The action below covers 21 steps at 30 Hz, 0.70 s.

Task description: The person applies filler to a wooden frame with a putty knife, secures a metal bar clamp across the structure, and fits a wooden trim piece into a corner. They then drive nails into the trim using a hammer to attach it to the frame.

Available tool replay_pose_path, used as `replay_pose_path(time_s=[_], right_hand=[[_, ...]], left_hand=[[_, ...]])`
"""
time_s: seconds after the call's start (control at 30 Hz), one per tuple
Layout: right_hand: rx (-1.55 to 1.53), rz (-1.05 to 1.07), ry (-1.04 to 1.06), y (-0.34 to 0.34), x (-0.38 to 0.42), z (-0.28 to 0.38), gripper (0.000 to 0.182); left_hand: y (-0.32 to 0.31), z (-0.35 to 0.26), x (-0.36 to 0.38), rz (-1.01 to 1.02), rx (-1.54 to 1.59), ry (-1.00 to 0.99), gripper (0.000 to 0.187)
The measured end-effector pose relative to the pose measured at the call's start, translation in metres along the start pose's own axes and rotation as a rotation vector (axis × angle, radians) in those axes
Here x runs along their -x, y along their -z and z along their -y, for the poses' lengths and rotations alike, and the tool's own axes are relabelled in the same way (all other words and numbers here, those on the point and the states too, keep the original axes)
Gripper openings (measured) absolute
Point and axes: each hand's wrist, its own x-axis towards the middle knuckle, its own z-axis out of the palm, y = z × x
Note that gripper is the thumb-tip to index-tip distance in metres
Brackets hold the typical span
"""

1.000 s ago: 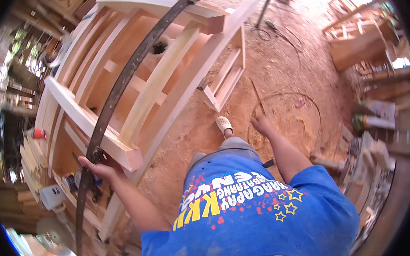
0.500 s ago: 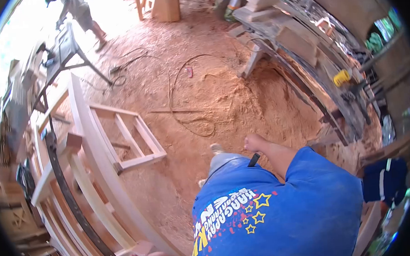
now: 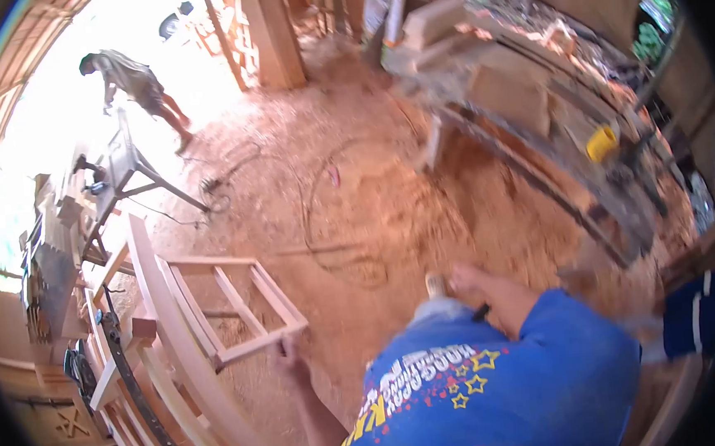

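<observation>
Two hands, both blurry: L hand [image 3: 288, 354] is nr the small wood frame [image 3: 240, 302], R hand [image 3: 463, 278] well apart from it; can't tell if either grips. Frame's just beyond L hand, prob. leaning on the bigger frame [image 3: 174, 327] for support.

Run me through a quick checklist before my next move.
1. Right hand free of tools: ok, none visible.
2. Left hand touching the small wooden frame: cannot tell; it is close, but blurred.
3. Floor ahead free of cord: not ok, some lies curved there.
4. Co-worker out of arm's reach: ok, over at the far stand.
5. Dark bar tight on the large frame: cannot tell.
</observation>
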Motion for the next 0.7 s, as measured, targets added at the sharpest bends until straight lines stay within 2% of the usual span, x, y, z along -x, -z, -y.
replay_pose_path(time_s=[0.03, 0.07, 0.1, 0.13, 0.17, 0.2, 0.23, 0.27, 0.3, 0.4, 0.5, 0.6, 0.67, 0.7], right_hand=[[0.15, 0.187, 0.038, 0.012, -0.008, -0.025, 0.036], [0.139, 0.169, 0.165, 0.003, -0.019, -0.069, 0.043], [0.294, 0.333, 0.228, 0.006, -0.029, -0.092, 0.05], [-0.131, 0.243, -0.126, 0.007, -0.028, -0.122, 0.051], [-0.184, 0.299, -0.23, 0.044, -0.03, -0.129, 0.048], [-0.25, 0.363, -0.343, 0.074, -0.026, -0.126, 0.044], [-0.317, 0.314, -0.346, 0.077, -0.045, -0.152, 0.042], [-0.387, 0.263, -0.348, 0.078, -0.062, -0.182, 0.04], [-0.451, 0.211, -0.35, 0.079, -0.076, -0.206, 0.038], [-0.631, 0.281, -0.357, 0.116, -0.119, -0.235, 0.033], [-0.448, 0.248, -0.282, 0.139, -0.169, -0.229, 0.032], [-0.093, 0.077, 0.002, 0.161, -0.219, -0.192, 0.034], [-0.475, 0.087, -0.208, 0.186, -0.247, -0.143, 0.036], [-0.668, 0.097, -0.319, 0.194, -0.254, -0.125, 0.037]], left_hand=[[-0.029, 0.06, 0.003, 0.069, -0.061, 0.079, 0.016], [-0.055, 0.074, 0.019, 0.145, -0.206, 0.157, 0.016], [-0.077, 0.167, 0.04, 0.22, -0.259, 0.232, 0.018], [-0.088, 0.164, 0.068, 0.435, -0.538, 0.458, 0.022], [-0.098, 0.213, 0.095, 0.796, -0.993, -0.002, 0.026], [-0.113, 0.201, 0.12, 0.87, -0.962, 0.255, 0.027], [-0.131, 0.184, 0.131, 0.85, -0.907, 0.472, 0.027], [-0.146, 0.172, 0.135, 0.806, -0.868, 0.597, 0.027], [-0.161, 0.161, 0.134, 0.769, -0.831, 0.665, 0.027], [-0.197, 0.137, 0.118, 0.661, -0.725, 0.771, 0.028], [-0.226, 0.126, 0.077, 0.506, -0.588, 0.788, 0.028], [-0.251, 0.124, -0.003, 0.275, -0.377, 0.696, 0.026], [-0.271, 0.114, -0.066, 0.12, -0.336, 0.591, 0.02], [-0.279, 0.112, -0.095, 0.123, -0.301, 0.607, 0.023]])
